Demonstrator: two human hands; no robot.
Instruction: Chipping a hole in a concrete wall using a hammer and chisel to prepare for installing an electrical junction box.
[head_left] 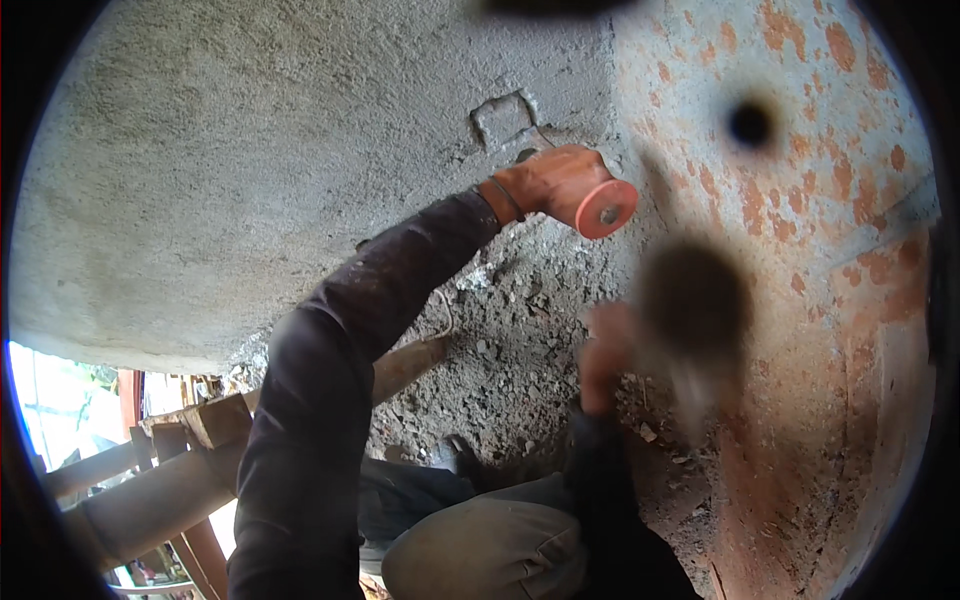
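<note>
My left hand [555, 182] is closed around a chisel whose round orange-red hand guard [620, 208] and grey metal striking end face me. Its tip is hidden behind the hand, against the grey plastered wall [270, 150]. Just above the hand, a squarish recess [503, 118] is cut into the plaster. Lower and to the right, my right hand [606, 345] appears closed, smeared by motion. Beside it a large dark rounded shape [690, 300] is too blurred to name, and it hides whatever the hand holds.
Broken rubble [510, 350] covers the ground between the walls. At right stands a pale wall [700, 100] with reddish patches. Wooden poles [150, 500] and boards lie at lower left. My bent knee [490, 550] is below. Dark blurred spots cover parts of the view.
</note>
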